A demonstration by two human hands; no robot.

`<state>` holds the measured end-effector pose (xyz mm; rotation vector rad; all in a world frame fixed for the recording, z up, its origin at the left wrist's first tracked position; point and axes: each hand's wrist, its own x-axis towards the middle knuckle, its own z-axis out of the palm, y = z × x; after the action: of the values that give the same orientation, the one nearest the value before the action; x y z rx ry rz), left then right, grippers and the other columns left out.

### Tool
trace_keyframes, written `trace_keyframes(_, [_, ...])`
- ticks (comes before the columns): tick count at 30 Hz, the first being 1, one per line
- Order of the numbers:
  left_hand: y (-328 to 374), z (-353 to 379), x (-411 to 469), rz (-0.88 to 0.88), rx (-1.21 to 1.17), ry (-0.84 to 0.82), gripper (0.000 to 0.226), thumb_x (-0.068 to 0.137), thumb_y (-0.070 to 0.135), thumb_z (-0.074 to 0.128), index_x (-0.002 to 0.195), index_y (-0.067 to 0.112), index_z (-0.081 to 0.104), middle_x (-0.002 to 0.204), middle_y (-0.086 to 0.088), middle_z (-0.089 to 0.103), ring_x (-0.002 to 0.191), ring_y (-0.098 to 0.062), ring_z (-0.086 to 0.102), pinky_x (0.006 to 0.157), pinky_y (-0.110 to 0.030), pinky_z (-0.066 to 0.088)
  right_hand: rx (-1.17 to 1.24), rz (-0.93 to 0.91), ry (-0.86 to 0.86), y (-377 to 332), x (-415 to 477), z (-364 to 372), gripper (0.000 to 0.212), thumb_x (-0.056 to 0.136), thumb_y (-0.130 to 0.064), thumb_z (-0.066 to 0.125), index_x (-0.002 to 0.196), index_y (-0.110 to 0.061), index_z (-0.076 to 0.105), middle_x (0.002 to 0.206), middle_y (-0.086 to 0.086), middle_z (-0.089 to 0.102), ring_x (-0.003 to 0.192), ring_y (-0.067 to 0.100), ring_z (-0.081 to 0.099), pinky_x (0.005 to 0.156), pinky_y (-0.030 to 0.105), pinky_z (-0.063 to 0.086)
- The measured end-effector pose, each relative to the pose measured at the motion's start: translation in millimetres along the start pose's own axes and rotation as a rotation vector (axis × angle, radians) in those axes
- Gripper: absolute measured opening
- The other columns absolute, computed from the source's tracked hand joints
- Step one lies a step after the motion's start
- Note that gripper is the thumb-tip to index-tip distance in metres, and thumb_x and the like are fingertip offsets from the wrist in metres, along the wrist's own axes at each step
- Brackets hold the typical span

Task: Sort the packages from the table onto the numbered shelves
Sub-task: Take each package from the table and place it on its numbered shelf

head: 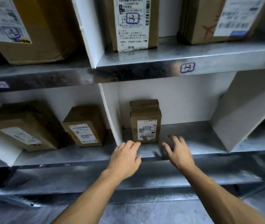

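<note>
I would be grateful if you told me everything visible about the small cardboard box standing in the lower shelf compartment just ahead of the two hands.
The small cardboard box is brown corrugated card, taller than wide, standing upright with creased, folded top flaps. A white label on its front carries a code square and a stamped mark, too blurred to read. It stands on the metal shelf, close beside the white divider. The left hand and right hand flank it, open; neither grips it.

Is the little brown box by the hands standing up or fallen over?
Standing up. The small box sits on the shelf on its short end, taller than wide, with its label facing out.
</note>
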<state>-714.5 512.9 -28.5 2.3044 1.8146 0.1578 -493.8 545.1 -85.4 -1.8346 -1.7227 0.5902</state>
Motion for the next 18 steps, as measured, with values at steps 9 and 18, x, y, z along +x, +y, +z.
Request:
trace_keyframes(9, [62.3, 28.7, 8.0, 0.278, 0.140, -0.114, 0.046, 0.097, 0.039, 0.041, 0.140, 0.025, 0.039, 0.137, 0.002, 0.044, 0.122, -0.024, 0.041, 0.101, -0.039, 0.036, -0.505, -0.129, 0.077, 49.0, -79.8, -46.0, 0.041, 0.090, -0.048, 0.043, 0.109, -0.017, 0.062, 0.105, 0.008, 0.063, 0.087, 0.034, 0.061, 0.066, 0.039, 0.053])
trace_keyframes(18, [199.4, 59.5, 3.8, 0.536, 0.159, -0.133, 0.047, 0.094, 0.040, 0.043, 0.139, 0.026, 0.041, 0.135, 0.002, 0.047, 0.123, -0.023, 0.043, 0.104, -0.038, 0.034, -0.590, 0.174, 0.075, 138.1, -170.5, -129.6, 0.056, 0.089, -0.056, 0.025, 0.112, -0.019, 0.060, 0.110, 0.005, 0.060, 0.094, 0.033, 0.061, 0.071, 0.040, 0.052])
